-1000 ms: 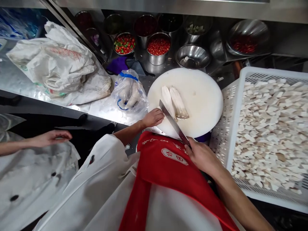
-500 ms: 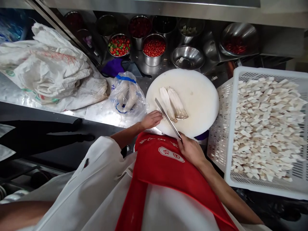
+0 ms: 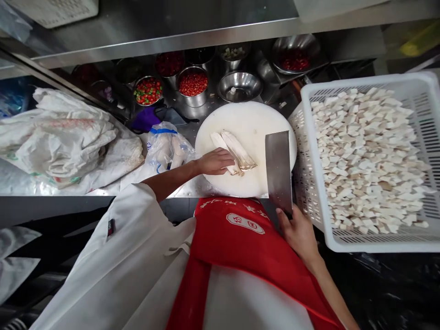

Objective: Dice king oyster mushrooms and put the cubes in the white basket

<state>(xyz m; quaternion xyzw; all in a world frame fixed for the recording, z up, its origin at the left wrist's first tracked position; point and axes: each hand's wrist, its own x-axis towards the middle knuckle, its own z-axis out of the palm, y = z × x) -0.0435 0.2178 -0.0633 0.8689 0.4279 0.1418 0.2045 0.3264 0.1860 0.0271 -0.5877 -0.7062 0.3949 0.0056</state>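
On the round white cutting board lie two long pale pieces of king oyster mushroom, side by side, with brownish ends toward me. My left hand reaches over the left piece, its fingers stretched across and covering part of it; how firmly they touch is hidden. At the board's right front edge, my right hand is closed round the handle of a cleaver. The broad blade points away from me, its flat side showing, apart from the mushroom pieces.
Right of the board stands a white slotted basket heaped with cut mushroom chunks. Left are a clear plastic bag and a white woven sack. Behind stand a steel bowl and pots of chopped chillies, under a metal shelf edge.
My left hand has moved from the board's edge onto the left mushroom piece. My right hand has carried the cleaver to the right and turned its blade flat side to view. The view has shifted.
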